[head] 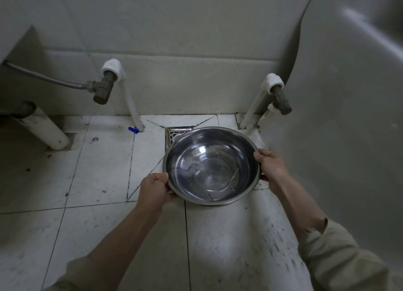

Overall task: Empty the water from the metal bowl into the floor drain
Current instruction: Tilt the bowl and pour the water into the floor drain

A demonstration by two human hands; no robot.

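A shiny metal bowl with a shallow pool of water in its bottom hangs above the white tiled floor, held nearly level. My left hand grips its near-left rim. My right hand grips the right rim. The square metal floor drain lies right behind the bowl, close to the wall; the bowl covers its near right part.
Two wall valves with white pipes stand left and right of the drain. A thick white pipe slants to the floor at far left. A large white fixture fills the right side. A small blue cap lies by the left pipe.
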